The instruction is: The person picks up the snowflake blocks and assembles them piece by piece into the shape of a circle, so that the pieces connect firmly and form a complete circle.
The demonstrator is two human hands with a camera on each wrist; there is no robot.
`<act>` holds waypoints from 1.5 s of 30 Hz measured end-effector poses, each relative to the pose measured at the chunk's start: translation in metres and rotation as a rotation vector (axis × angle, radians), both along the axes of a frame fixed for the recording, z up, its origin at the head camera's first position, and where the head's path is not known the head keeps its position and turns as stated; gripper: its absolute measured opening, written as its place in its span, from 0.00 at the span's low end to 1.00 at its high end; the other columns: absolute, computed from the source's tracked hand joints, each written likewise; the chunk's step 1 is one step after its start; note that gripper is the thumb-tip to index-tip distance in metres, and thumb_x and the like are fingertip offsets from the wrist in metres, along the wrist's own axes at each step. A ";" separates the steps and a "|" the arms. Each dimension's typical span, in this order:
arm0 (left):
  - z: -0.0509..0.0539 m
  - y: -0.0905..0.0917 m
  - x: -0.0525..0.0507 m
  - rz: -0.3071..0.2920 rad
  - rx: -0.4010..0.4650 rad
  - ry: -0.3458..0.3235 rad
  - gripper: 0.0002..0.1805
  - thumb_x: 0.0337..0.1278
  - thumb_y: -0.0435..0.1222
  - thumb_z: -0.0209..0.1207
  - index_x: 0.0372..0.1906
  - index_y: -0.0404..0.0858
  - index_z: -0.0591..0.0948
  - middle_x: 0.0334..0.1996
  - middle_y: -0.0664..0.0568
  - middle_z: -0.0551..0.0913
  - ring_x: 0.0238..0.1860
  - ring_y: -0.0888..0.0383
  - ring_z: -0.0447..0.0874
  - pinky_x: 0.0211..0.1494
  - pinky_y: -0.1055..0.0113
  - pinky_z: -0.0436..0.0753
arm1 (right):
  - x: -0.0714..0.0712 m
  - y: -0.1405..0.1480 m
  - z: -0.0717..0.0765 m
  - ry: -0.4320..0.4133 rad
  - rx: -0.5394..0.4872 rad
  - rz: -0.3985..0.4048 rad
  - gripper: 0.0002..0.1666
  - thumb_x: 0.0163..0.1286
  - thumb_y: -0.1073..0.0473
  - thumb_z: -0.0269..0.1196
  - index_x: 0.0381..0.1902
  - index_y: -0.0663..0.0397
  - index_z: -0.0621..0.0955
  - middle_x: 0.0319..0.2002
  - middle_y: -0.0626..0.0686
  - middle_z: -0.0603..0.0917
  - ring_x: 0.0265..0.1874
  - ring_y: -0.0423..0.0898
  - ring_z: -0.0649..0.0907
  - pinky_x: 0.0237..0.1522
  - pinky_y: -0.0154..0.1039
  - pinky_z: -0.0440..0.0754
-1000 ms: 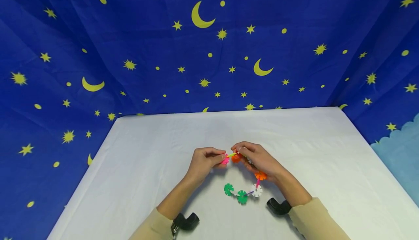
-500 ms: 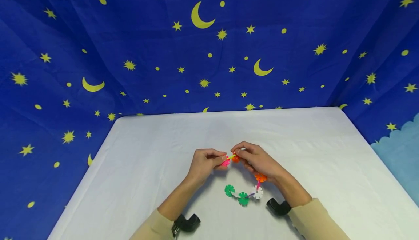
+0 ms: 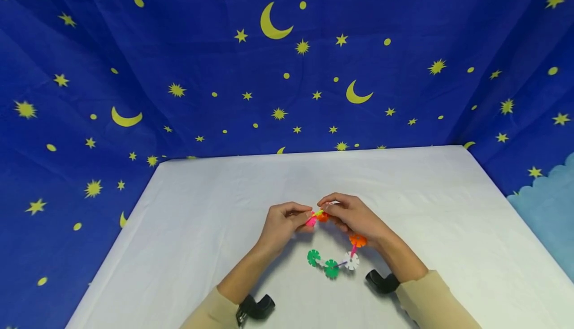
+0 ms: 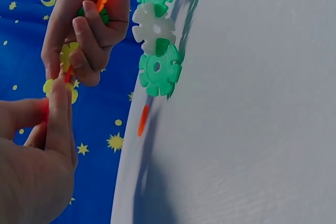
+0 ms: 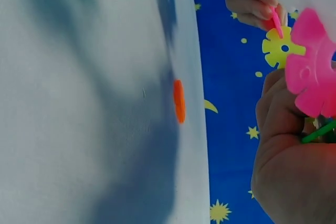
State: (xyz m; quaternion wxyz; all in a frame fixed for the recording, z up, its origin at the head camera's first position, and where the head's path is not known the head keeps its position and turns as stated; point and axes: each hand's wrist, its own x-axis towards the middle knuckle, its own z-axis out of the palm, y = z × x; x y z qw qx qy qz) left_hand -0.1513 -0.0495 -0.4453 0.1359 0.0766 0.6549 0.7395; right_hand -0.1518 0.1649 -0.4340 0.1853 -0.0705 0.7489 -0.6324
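Several notched plastic snowflake discs form a linked chain curving below my right hand in the head view, with an orange disc, a white disc and a green disc. My right fingers and thumb pinch the chain's upper end, by another orange disc. From the left, my left hand pinches a pink disc against a yellow disc seen nearly edge-on. A flat yellow disc shows between the hands in the right wrist view. Fingers partly hide the joint.
A white-covered table lies beneath the hands. Behind it hangs a blue curtain with yellow stars and moons. An orange piece shows edge-on against the table in the wrist views. Black curved devices sit at both wrists.
My left hand has shifted slightly right, bringing the pink disc closer to the orange one. The hanging end of the chain has swayed a little. Both hands keep their pinch.
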 end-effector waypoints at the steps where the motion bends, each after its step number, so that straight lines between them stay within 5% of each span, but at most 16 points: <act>1: 0.000 0.000 0.000 -0.007 0.004 -0.005 0.15 0.60 0.30 0.62 0.47 0.22 0.80 0.37 0.38 0.83 0.31 0.46 0.87 0.40 0.58 0.84 | -0.001 0.001 -0.001 -0.008 -0.003 -0.006 0.25 0.68 0.43 0.61 0.54 0.55 0.79 0.20 0.56 0.72 0.12 0.46 0.66 0.11 0.33 0.63; 8: -0.002 -0.002 -0.002 -0.049 0.023 -0.017 0.18 0.67 0.37 0.57 0.50 0.24 0.78 0.38 0.39 0.82 0.30 0.49 0.86 0.39 0.56 0.84 | -0.005 0.005 -0.003 -0.057 -0.087 -0.020 0.27 0.69 0.46 0.61 0.54 0.62 0.77 0.29 0.62 0.80 0.14 0.46 0.70 0.15 0.34 0.70; 13: -0.003 -0.003 -0.003 -0.042 0.001 -0.008 0.16 0.69 0.36 0.54 0.48 0.26 0.79 0.36 0.39 0.82 0.30 0.49 0.86 0.38 0.57 0.85 | -0.007 0.007 -0.002 -0.069 -0.167 -0.013 0.30 0.70 0.47 0.60 0.54 0.70 0.72 0.25 0.59 0.80 0.13 0.44 0.70 0.15 0.33 0.70; 21: -0.005 -0.003 -0.006 -0.051 -0.030 -0.024 0.17 0.67 0.36 0.56 0.47 0.22 0.77 0.38 0.31 0.80 0.29 0.51 0.85 0.38 0.59 0.85 | -0.007 0.011 -0.001 -0.058 -0.238 -0.032 0.30 0.68 0.46 0.61 0.57 0.65 0.74 0.37 0.66 0.81 0.11 0.42 0.68 0.11 0.31 0.65; 28: -0.011 -0.005 -0.011 -0.057 -0.071 -0.037 0.17 0.66 0.35 0.57 0.49 0.21 0.77 0.41 0.27 0.79 0.28 0.54 0.85 0.36 0.62 0.85 | -0.006 0.012 0.000 -0.051 -0.257 -0.018 0.23 0.65 0.52 0.66 0.48 0.64 0.78 0.14 0.51 0.71 0.08 0.42 0.66 0.09 0.31 0.63; 31: -0.014 -0.006 -0.013 -0.057 -0.095 -0.022 0.15 0.64 0.32 0.58 0.48 0.22 0.78 0.40 0.28 0.80 0.28 0.54 0.84 0.35 0.62 0.85 | -0.006 0.011 -0.001 -0.050 -0.255 -0.027 0.23 0.64 0.51 0.67 0.46 0.65 0.79 0.13 0.51 0.71 0.08 0.42 0.66 0.09 0.31 0.63; 37: -0.018 -0.007 -0.018 -0.080 -0.342 0.132 0.12 0.60 0.36 0.62 0.44 0.32 0.83 0.32 0.43 0.84 0.27 0.55 0.84 0.32 0.62 0.84 | -0.006 0.010 -0.002 -0.061 -0.257 -0.047 0.24 0.64 0.50 0.67 0.45 0.66 0.78 0.14 0.51 0.71 0.08 0.41 0.66 0.09 0.30 0.64; 41: -0.021 -0.004 -0.024 -0.075 -0.558 0.313 0.09 0.57 0.37 0.64 0.41 0.39 0.85 0.31 0.57 0.84 0.28 0.61 0.82 0.31 0.66 0.81 | -0.006 0.010 -0.001 -0.081 -0.266 -0.064 0.26 0.64 0.49 0.66 0.46 0.68 0.78 0.17 0.53 0.75 0.08 0.40 0.67 0.08 0.30 0.64; 45: -0.020 0.001 -0.030 -0.060 -0.663 0.534 0.08 0.54 0.35 0.65 0.40 0.40 0.85 0.32 0.58 0.83 0.30 0.64 0.80 0.34 0.70 0.80 | -0.006 0.010 0.000 -0.099 -0.278 -0.080 0.27 0.64 0.48 0.66 0.47 0.69 0.77 0.26 0.59 0.81 0.07 0.40 0.68 0.09 0.29 0.64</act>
